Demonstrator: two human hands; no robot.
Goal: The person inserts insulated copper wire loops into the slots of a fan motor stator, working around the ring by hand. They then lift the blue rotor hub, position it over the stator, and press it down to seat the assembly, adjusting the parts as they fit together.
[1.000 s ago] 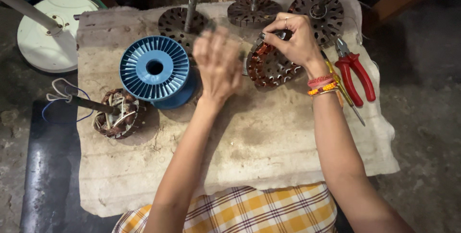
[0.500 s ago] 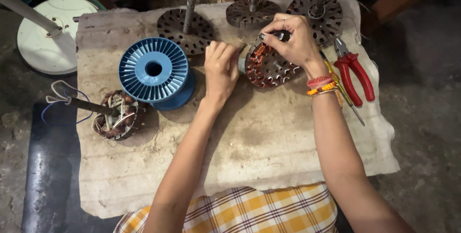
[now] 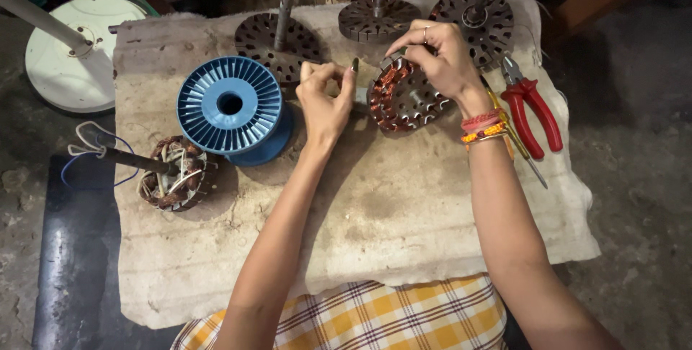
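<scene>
Stator [image 3: 402,98] with copper coils lies tilted near the far middle of the cloth-covered bench [image 3: 375,220], propped up on its near edge under my fingers. My right hand [image 3: 441,58] curls over its top rim, fingertips pinched at a slot, though I cannot tell whether a wire is between them. My left hand [image 3: 326,98] sits just beside the stator's left edge, fingers loosely bent, thumb and forefinger close together as if pinching something thin; what it holds I cannot make out. To do this well, I judge I should keep the stator steady with the right hand and feed with an even pull from the left, so nothing kinks in the slots. The blue spool [image 3: 232,107] stands left of my left hand, and the red pliers [image 3: 532,111] lie to the right.
</scene>
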